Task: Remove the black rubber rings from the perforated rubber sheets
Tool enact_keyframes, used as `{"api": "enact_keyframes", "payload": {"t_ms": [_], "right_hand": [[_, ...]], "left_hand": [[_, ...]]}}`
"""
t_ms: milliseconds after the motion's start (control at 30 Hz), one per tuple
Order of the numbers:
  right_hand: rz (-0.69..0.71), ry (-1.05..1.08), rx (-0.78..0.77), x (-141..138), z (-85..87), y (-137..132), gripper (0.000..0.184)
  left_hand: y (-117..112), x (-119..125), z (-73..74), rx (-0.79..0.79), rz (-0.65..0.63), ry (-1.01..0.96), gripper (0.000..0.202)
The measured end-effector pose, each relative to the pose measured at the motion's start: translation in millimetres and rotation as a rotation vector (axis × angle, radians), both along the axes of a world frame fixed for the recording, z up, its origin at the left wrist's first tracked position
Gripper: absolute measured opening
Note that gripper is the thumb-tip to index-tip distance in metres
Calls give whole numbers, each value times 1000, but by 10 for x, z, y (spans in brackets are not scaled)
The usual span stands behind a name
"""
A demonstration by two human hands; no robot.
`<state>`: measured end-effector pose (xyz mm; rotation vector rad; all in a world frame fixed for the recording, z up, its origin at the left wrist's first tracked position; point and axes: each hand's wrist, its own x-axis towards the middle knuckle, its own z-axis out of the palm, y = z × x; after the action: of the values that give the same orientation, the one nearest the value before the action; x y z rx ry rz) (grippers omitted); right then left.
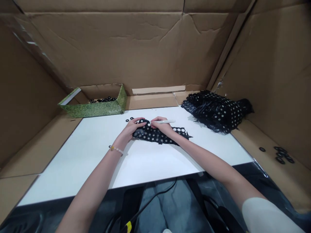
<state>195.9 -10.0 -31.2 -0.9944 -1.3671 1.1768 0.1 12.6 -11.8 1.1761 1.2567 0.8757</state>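
Left hand (132, 128) pinches the left end of the black holed sheet (155, 136), which lies at mid-board on the white board (150, 165); right hand (163, 127) closed round a white pen (167, 121), its tip end at the sheet's upper edge. Two loose rings (127, 120) sit just beside the left hand, on its far side. Green box (102, 109) with more rings inside at far left; heap of similar sheets (218, 111) at far right.

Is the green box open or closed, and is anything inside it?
Open, and holding things: nothing covers the green box on top, and black rings show inside. How full it is, I cannot tell.
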Motion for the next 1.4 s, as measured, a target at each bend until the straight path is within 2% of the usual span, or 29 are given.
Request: {"api": "enact_keyframes", "payload": {"t_ms": [200,300,533,767,900,967,1067,1133,1233,1333,1400], "right_hand": [[-118,-92,58,-90,-79,-29,15],[-142,-158,95,-108,-72,-56,16],[-176,-256,132,-111,-3,-100,14],[-186,-245,119,-155,-21,-95,12],[-76,-229,122,-30,12,-42,16],[-29,-348,221,133,60,22,20],[-60,-680,371,440,119,167,23],[-190,-874,299,626,129,267,31],[-341,-1064,131,815,120,357,30],[-399,-1149,42,870,124,361,30],[-394,-1138,86,814,133,334,30]], "left_hand": [[-30,52,32,195,39,85,59],[-37,71,39,241,46,122,57],[-41,94,29,284,48,188,48],[-37,97,57,302,-68,215,48],[4,20,55,270,-44,201,41],[27,-20,44,193,-27,158,40],[52,-55,26,93,-42,81,39],[65,-63,17,67,-54,59,40],[85,-66,3,83,-45,68,38],[92,-58,-2,88,-35,78,38],[73,-45,12,77,-29,81,40]]}}
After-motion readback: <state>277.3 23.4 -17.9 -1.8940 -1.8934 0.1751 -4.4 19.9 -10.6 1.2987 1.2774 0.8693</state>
